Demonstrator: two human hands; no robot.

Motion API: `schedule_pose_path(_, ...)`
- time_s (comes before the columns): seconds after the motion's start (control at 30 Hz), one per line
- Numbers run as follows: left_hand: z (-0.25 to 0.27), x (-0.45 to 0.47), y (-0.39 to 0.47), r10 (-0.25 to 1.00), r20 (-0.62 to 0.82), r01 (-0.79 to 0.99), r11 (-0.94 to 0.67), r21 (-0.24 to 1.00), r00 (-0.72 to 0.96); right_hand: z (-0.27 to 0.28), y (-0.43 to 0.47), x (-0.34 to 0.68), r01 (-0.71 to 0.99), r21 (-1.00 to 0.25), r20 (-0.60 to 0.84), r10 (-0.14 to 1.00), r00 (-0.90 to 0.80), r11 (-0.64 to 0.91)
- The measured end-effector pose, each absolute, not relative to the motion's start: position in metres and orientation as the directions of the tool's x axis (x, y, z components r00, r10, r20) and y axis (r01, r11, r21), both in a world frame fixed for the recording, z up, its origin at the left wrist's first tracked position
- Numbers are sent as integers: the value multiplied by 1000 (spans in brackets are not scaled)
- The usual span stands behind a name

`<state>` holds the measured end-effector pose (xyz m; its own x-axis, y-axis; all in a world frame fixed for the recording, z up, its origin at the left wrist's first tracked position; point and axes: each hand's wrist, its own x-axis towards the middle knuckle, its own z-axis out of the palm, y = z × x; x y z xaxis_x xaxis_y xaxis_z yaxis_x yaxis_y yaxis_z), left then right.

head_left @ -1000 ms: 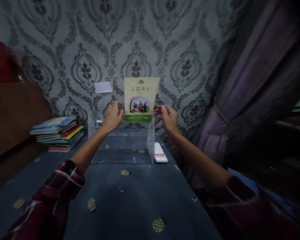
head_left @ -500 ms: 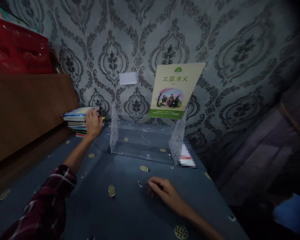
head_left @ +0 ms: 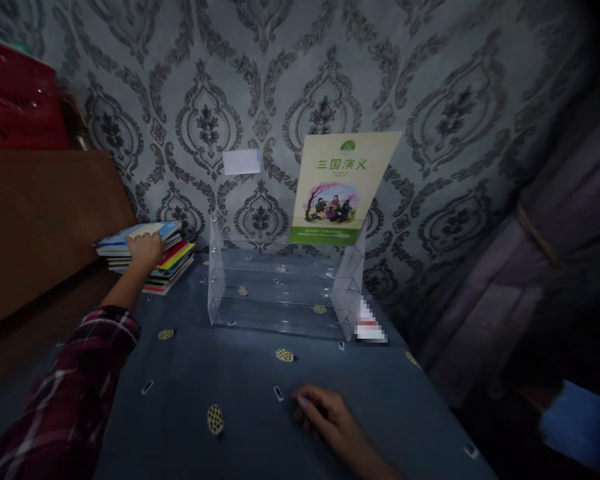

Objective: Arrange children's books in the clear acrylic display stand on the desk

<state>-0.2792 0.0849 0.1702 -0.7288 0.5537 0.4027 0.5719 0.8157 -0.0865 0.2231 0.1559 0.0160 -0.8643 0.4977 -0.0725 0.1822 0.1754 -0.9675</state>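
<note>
My left hand (head_left: 147, 251) is closed over the right side of the upper books (head_left: 163, 232) of a stack by the wooden cabinet. Those upper books sit askew, further left than the lower books (head_left: 173, 270). My fingertips there are partly hidden. Low in the view, my right hand (head_left: 325, 413) rests over the blue patterned tablecloth (head_left: 250, 427), fingers curled in and nothing visible in them. A clear acrylic rack (head_left: 275, 313) with stepped tiers stands against the wall. One cream and green book (head_left: 343, 190) leans upright in its back right part.
To the left is a brown wooden cabinet (head_left: 45, 213) with a red box (head_left: 20, 100) on top. A white label (head_left: 241, 162) is on the patterned wall. Beside the rack's right end lies a blurred white item (head_left: 370, 323). A purple curtain (head_left: 500, 293) hangs at the right.
My left hand has shifted the upper books leftward, so the lower books show more on the right. The view has turned slightly. My right hand stays curled near the same spot.
</note>
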Motion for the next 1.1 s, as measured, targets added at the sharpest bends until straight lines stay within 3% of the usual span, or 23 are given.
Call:
schedule_pose_path(0.13,185,-280,70,596,355,590,796,-136,-720,15,157,223,187,-968,-78,504,-860,170)
schedule_pose_path(0.33,185,-274,11,583,397,614,787,-60,-709,11,160,222,175,-964,-56,487,-872,201)
schedule_pose_path(0.47,165,-263,-25,647,424,680,728,-94,-634,14,160,223,168,-965,-49,491,-870,201)
schedule_pose_path(0.77,119,-227,-61,636,472,690,719,-78,-610,23,157,222,166,-960,-33,497,-867,226)
schedule_pose_path(1.1,63,-152,-94,708,356,706,690,-162,-610,22,158,222,142,-946,16,479,-877,290)
